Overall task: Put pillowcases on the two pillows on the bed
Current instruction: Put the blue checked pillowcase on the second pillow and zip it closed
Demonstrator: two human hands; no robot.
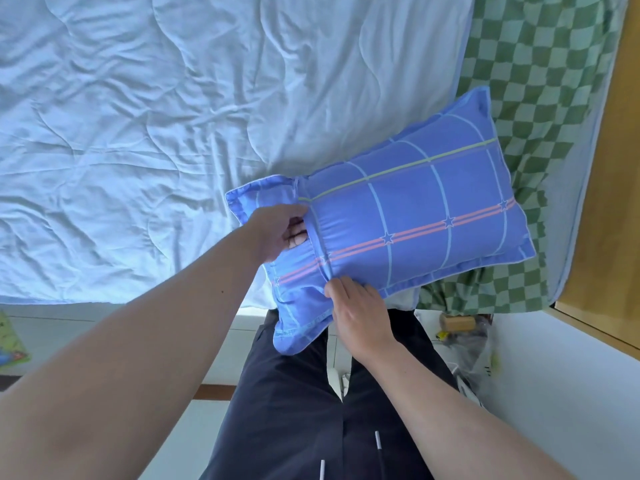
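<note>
I am looking down over the bed, its pale quilt spreading out beyond and to the left of both hands. A green checked sheet is lying past the right hand. The pillow, already in its blue striped pillowcase, is resting between my hands at the bed's near edge. My left hand is curling into the case's opening; my right hand is pinching the flap seam.
</note>
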